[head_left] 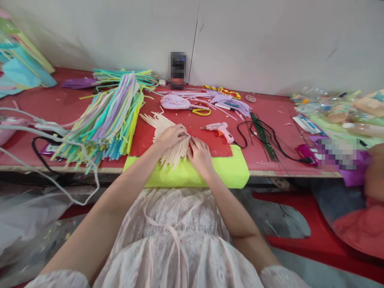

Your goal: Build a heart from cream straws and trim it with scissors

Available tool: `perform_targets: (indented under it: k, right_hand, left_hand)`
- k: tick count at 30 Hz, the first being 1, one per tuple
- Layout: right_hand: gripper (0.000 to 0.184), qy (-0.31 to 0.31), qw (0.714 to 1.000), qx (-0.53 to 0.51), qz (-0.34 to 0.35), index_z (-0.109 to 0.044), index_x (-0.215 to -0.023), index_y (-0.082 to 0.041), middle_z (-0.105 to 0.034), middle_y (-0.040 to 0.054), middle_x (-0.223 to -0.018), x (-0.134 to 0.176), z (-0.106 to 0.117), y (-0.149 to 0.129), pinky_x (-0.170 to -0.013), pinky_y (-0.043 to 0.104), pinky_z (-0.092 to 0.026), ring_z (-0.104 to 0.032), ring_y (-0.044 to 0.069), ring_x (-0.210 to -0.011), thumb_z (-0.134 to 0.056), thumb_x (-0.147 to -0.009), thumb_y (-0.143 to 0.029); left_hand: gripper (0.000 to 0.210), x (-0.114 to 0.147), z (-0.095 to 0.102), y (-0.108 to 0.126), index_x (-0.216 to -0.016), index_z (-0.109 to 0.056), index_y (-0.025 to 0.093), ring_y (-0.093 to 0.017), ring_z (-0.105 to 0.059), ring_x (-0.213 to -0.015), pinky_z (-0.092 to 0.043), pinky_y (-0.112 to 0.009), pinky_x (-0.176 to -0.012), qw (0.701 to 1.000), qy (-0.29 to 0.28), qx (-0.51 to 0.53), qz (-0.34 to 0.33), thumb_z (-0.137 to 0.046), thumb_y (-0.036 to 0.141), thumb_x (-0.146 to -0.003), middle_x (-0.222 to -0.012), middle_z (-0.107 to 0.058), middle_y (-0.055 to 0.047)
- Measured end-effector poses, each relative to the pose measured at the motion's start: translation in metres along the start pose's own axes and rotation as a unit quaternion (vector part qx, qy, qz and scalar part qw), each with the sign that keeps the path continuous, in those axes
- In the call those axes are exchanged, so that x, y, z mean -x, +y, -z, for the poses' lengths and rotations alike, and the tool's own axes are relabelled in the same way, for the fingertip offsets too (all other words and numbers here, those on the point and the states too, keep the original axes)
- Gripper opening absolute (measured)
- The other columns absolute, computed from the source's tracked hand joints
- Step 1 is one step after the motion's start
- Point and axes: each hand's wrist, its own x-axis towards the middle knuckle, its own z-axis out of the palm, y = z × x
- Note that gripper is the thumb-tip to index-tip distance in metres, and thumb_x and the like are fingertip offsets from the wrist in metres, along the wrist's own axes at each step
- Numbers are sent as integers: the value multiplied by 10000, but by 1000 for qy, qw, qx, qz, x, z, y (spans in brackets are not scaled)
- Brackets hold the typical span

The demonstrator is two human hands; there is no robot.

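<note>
Some lettering on glue gun (220,129), unreadable; fanned cream stems (175,153) mid-frame; my left hand (172,137), right hand (200,153) touching, can't tell grip

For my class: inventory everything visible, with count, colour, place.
Wall: one, grey, back
Table: one, red, centre
Cream stems: many, cream, front
Mixed stems: many, multicoloured, left
Lilac stems: several, lilac, back
Green stems: several, green, right
Glue gun: one, pink, centre
Scissors: one, yellow, centre
Device: one, dark, back
Sheet: one, lime, front
Cables: some, white, left
Clutter: uncountable, mixed, far right
Another person: one, coral-clad, right
Dress: one, white, lower centre
Left hand: one, bare, on cream stems
Right hand: one, bare, front
</note>
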Motion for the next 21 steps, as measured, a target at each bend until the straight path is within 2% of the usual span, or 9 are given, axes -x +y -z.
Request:
perform_targets:
  k: [17,21]
  right_hand:
    - [430,2,1000,-8,-3,-546,-1332,-119,-554,127,-1370,-1,1,1,-1107,405,-341,-479,244,-1267,-375,-968,-271]
    - [432,3,1000,-10,-6,-547,-1333,-114,-553,126,-1373,-1,0,2,-1105,409,-343,-476,248,-1272,-391,-964,-277]
  left_hand:
    - [167,-1,1,6,-968,-683,197,-175,-607,-957,-479,-322,-899,1000,-2,-9,-8,-547,178,-873,-1013,-638,-48]
    - [190,0,3,10,-1023,-654,187,-179,-603,-961,-473,-321,-901,1000,3,-13,-5,-544,161,-871,-1012,-644,-50]
